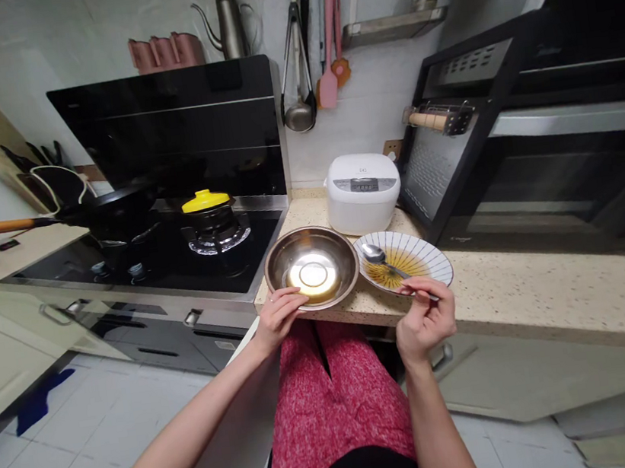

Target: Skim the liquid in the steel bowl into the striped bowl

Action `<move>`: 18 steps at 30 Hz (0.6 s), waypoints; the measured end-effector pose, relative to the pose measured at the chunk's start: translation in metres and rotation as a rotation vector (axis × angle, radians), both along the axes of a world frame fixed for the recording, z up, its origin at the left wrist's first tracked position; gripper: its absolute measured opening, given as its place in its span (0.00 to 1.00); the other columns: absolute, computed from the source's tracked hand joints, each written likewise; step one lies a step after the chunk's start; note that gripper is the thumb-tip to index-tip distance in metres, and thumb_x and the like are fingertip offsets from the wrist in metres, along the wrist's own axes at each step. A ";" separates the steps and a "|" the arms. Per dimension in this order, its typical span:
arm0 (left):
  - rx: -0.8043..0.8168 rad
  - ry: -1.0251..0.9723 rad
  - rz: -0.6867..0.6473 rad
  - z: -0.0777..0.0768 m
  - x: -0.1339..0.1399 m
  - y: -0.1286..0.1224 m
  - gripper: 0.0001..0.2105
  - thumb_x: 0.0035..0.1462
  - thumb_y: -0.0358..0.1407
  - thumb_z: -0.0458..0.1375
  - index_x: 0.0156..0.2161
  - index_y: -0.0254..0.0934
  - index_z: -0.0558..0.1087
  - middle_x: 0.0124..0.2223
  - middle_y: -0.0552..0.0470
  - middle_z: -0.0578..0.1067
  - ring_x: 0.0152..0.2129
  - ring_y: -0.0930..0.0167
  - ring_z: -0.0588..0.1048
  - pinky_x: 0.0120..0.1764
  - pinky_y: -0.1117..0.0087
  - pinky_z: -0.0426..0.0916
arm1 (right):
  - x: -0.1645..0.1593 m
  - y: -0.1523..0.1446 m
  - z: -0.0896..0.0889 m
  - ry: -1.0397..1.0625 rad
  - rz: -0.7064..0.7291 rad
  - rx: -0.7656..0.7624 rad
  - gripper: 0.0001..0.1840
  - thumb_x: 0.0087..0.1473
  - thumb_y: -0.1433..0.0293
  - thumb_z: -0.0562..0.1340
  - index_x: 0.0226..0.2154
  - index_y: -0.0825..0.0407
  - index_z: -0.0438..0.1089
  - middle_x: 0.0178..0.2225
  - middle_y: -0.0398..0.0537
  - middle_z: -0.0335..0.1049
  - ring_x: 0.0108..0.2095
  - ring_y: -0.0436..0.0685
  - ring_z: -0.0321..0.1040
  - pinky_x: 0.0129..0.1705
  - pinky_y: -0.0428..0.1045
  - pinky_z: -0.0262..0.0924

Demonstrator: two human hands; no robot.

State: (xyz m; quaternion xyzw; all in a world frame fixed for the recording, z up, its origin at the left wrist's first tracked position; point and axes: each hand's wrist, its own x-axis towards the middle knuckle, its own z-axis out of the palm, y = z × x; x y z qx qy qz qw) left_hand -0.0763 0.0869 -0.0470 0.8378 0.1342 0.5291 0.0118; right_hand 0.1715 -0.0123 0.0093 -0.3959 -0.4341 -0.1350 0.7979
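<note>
Head view: left grip [280, 316] pinches bowl [279, 260] near counter [526, 282] edge; right grip [427, 315] pinches spoon [373, 253] over plate [438, 259]; open room rightward

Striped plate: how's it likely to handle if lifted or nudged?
The striped plate looks like glazed ceramic, so probably stiff and breakable. It seems to hold brownish liquid, so tilting would likely spill some. Low and wide, it would probably slide rather than tip when nudged.

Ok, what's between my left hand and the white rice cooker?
The metal bowl, as the head view shows: the left hand is at its near rim, the rice cooker beyond its far right side.
</note>
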 end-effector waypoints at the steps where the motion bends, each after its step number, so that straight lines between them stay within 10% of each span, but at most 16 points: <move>1: -0.001 -0.001 -0.002 0.000 0.000 0.000 0.12 0.70 0.32 0.56 0.55 0.38 0.77 0.44 0.45 0.83 0.50 0.63 0.79 0.50 0.60 0.75 | -0.006 -0.001 0.002 0.063 0.046 -0.008 0.10 0.67 0.63 0.57 0.36 0.49 0.69 0.31 0.44 0.69 0.30 0.53 0.68 0.33 0.50 0.66; 8: 0.017 0.005 -0.001 -0.001 0.000 0.001 0.12 0.70 0.31 0.57 0.55 0.37 0.77 0.43 0.46 0.83 0.50 0.63 0.79 0.49 0.60 0.75 | -0.035 0.003 -0.001 0.121 0.407 -0.248 0.13 0.66 0.59 0.60 0.34 0.49 0.70 0.32 0.44 0.71 0.27 0.51 0.67 0.31 0.48 0.66; 18: 0.032 0.013 0.009 0.002 0.000 0.000 0.12 0.70 0.32 0.57 0.55 0.37 0.76 0.43 0.45 0.83 0.48 0.63 0.80 0.48 0.60 0.76 | -0.040 0.014 -0.016 0.156 0.546 -0.388 0.14 0.64 0.57 0.61 0.33 0.50 0.71 0.31 0.43 0.72 0.27 0.50 0.66 0.32 0.47 0.65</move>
